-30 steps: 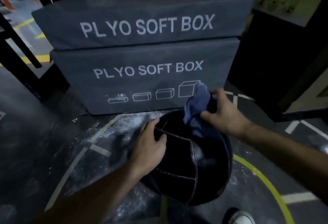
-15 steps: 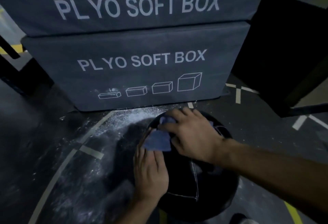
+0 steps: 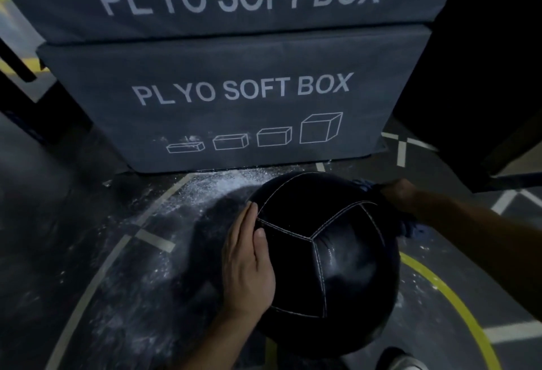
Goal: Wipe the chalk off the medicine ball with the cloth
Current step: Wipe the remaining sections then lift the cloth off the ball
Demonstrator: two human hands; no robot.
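The ball [image 3: 325, 255] sits on the dark floor [image 3: 88, 252] just in front of the lower plyo box [image 3: 234, 99], on the arc of a yellow line [image 3: 457, 305]. The left hand [image 3: 249, 264] lies flat against the ball's left side, fingers straight and together, steadying it and pinching nothing. The right hand [image 3: 396, 193] is over the ball's far right shoulder, holding the cloth [image 3: 363, 185] against it; only scraps of blue show above and below the wrist, so how the fingers hold it I cannot tell.

Risks, as I judge them:
- The ball is round and braced on one side only. A hard wipe from the right could roll it toward the left hand or forward onto the chalk [image 3: 223, 187] spilled on the floor by the box, picking powder up again.
- The cloth is bunched small; a loose end could drag through the floor chalk and smear it back.
- A pale haze shows on the near right panel, and it is hard to say whether it is chalk or glare. If chalk, it could be missed.

Hidden or unclear: the ball's underside and far side, most of the cloth, the right fingers. A shoe [image 3: 401, 361] is cut off at the bottom edge. The light is dim.
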